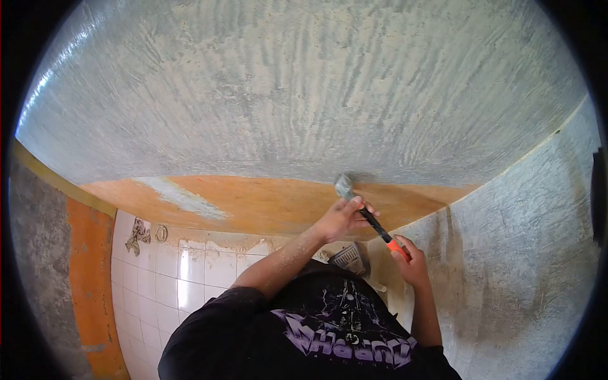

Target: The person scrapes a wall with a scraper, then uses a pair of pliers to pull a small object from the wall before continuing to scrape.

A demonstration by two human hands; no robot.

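Observation:
Both hands are on a long-handled scraper point(377, 223) with a black shaft, an orange-red grip and a dusty grey head. My left hand point(340, 220) is closed around the shaft just below the head. Lower down, my right hand point(413, 261) wraps the orange grip at the handle's end. The scraper's head is at the wall point(272, 114), where the rough, streaked grey surface borders a band of orange paint point(272, 196). Pale dust speckles my left forearm.
White floor tiles point(166, 290) lie below on the left, with crumbs of debris along the wall. A crumpled rag point(137, 235) and a ring-shaped object point(161, 234) are there. A grey slotted container point(348, 259) stands beside my body. A side wall point(506, 253) closes the right.

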